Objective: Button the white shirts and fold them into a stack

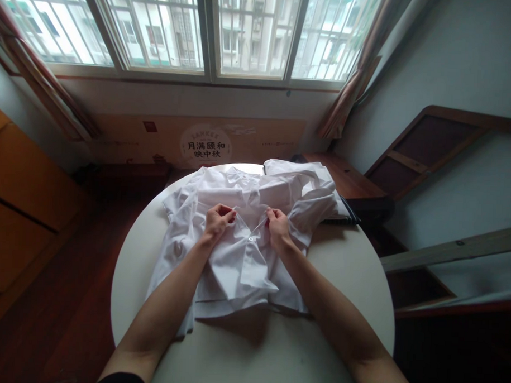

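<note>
A white button-up shirt [236,258] lies spread on a round white table [344,284], collar toward me. My left hand [218,221] is closed, pinching the shirt's left front edge. My right hand [278,228] is closed too, pinching the right front edge just beside a small button. The two hands sit close together over the middle of the shirt. More white folded clothing [298,179] lies beyond the shirt at the table's far side.
A dark striped garment edge [342,217] shows under the white clothes at the far right. A wooden bench [343,180] and dark wooden frames [433,147] stand to the right. A window with curtains fills the back wall; a printed cardboard panel [207,142] leans below it.
</note>
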A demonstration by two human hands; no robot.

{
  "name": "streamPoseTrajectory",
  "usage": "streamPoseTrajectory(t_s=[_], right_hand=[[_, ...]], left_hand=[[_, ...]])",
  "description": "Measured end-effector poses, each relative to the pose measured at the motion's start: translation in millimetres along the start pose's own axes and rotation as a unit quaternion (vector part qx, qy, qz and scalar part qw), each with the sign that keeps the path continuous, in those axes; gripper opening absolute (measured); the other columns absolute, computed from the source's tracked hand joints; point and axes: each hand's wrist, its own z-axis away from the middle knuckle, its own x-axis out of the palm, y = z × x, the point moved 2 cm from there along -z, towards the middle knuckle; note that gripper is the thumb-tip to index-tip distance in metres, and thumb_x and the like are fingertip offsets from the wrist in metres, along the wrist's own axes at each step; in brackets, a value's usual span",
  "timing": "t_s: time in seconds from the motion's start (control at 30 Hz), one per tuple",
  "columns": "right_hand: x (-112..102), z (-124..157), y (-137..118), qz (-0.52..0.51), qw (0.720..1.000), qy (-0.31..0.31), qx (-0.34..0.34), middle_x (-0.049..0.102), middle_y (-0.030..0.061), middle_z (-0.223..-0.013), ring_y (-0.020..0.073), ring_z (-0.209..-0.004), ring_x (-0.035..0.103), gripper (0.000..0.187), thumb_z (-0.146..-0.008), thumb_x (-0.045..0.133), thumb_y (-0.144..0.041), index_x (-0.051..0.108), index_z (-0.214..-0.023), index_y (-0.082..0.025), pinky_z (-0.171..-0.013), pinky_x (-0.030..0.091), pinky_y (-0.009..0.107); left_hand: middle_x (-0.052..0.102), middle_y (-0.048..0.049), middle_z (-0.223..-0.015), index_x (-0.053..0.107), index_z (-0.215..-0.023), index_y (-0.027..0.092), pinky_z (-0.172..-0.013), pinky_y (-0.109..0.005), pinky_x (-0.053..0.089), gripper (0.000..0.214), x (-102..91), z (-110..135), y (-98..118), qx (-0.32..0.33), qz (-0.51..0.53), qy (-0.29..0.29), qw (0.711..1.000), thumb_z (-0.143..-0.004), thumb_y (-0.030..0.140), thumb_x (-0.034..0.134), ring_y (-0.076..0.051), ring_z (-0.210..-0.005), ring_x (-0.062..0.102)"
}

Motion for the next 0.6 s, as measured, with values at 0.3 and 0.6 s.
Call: streamPoseTrajectory(t_s=[0.3,0.6], right_hand=[[-33.2,56.6,-28.9,0.236,0.943,-0.103,-0.212,0.064,0.0069,-0.086,0.0176,-0.075,0.059,0.016,-0.081,0.056,-0.028,0.064,-0.088,-0.017,-0.071,0.046,0.03],[-18.2,79.9,-27.6,0.258,0.936,-0.181,-0.159,0.07,0.0042,-0.081,0.0148,-0.065,0.058,0.014,-0.078,0.06,-0.024,0.07,-0.087,-0.018,-0.064,0.044,0.027]], left_hand=[[0.065,-0.0103,-0.092,0.063,-0.095,0.015,-0.076,-0.03,0.046,0.019,-8.6,3.6,27.8,0.126,-0.247,0.12,0.953,-0.08,0.025,0.058,-0.018,-0.081,0.061],[0.068,-0.0046,-0.068,0.07,-0.071,0.019,-0.061,-0.025,0.041,0.011,17.0,57.3,47.8,0.07,-0.368,-0.162,0.913,-0.07,0.029,0.067,-0.018,-0.065,0.06]])
